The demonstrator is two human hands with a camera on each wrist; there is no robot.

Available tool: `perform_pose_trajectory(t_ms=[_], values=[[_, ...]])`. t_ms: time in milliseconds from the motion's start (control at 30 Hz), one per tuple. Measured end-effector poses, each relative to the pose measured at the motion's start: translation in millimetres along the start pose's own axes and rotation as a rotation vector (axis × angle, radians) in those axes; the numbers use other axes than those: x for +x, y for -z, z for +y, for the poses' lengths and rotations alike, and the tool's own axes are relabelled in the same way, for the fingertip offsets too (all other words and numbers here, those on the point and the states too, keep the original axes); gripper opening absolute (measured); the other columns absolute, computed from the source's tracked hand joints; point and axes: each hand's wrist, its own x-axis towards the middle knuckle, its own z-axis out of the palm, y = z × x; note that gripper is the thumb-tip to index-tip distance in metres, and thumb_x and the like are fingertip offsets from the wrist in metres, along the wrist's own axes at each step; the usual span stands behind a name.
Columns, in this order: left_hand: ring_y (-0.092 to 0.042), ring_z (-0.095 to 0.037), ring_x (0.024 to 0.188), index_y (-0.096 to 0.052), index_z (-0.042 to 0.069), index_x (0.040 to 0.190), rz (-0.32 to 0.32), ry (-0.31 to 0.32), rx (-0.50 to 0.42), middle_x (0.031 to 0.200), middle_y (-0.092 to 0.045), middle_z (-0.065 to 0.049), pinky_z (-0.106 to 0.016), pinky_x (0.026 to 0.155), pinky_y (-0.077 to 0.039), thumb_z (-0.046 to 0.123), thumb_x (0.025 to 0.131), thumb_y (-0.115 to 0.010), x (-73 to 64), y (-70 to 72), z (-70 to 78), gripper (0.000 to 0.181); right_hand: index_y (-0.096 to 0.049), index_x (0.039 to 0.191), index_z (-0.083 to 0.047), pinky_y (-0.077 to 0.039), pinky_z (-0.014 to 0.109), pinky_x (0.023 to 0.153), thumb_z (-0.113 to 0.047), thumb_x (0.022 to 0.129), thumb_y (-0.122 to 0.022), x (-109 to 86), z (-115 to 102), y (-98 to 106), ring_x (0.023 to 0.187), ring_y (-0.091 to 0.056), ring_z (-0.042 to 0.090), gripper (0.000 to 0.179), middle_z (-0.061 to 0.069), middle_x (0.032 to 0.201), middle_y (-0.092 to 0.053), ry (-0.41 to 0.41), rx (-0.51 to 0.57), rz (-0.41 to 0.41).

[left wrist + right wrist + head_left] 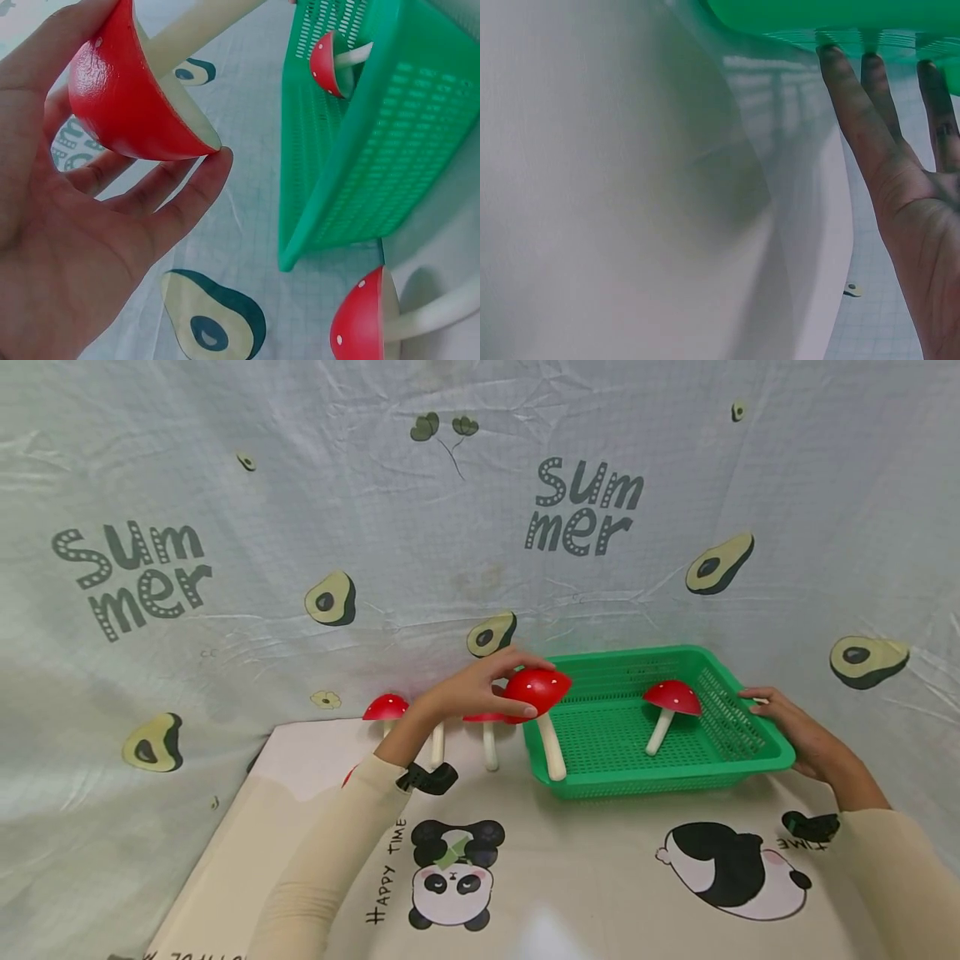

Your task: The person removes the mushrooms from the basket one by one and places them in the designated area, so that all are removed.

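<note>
My left hand point(487, 689) grips a toy mushroom point(537, 690) by its red, white-dotted cap. Its pale stem hangs down by the left end of a green plastic basket point(652, 774). In the left wrist view, fingers and thumb spread round the cap point(127, 97). My right hand point(806, 739) holds the basket's right end, the thumb side at the rim. In the right wrist view, fingertips touch the basket's underside point(840, 19). Inside the basket lies one toy mushroom point(672, 697), its stem tilted.
More toy mushrooms stand left of the basket near the back, including one red-capped mushroom point(386, 705) and another with a pale stem point(490, 747); my left arm partly hides them. A printed fabric sheet point(420, 527) rises behind the panda-patterned table point(570, 868).
</note>
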Motion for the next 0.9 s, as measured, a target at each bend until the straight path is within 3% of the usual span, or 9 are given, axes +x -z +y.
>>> perform_pose_trajectory(t_ms=[400,900], values=[[-0.051,-0.021,0.126,-0.060,0.024,0.140,-0.007,0.021,0.000,0.143,-0.049,0.003,-0.041,0.099,-0.053,0.022,0.089,-0.077,-15.4,3.2,-6.5,0.054,-0.039,0.133,-0.040,-0.062,0.037,0.071,-0.028,0.112,-0.032,-0.7,0,-3,0.089,-0.067,0.015,0.026,-0.009,0.118,-0.049,-0.013,-0.054,0.018],[-0.049,-0.024,0.126,-0.061,0.028,0.137,-0.003,0.109,0.047,0.139,-0.049,0.003,-0.038,0.090,-0.057,0.023,0.087,-0.079,-34.4,8.3,-9.9,0.053,-0.042,0.132,-0.039,-0.062,0.037,0.068,-0.024,0.112,-0.033,-0.7,-3,-4,0.086,-0.068,0.016,0.026,-0.011,0.116,-0.051,-0.011,0.018,0.014]])
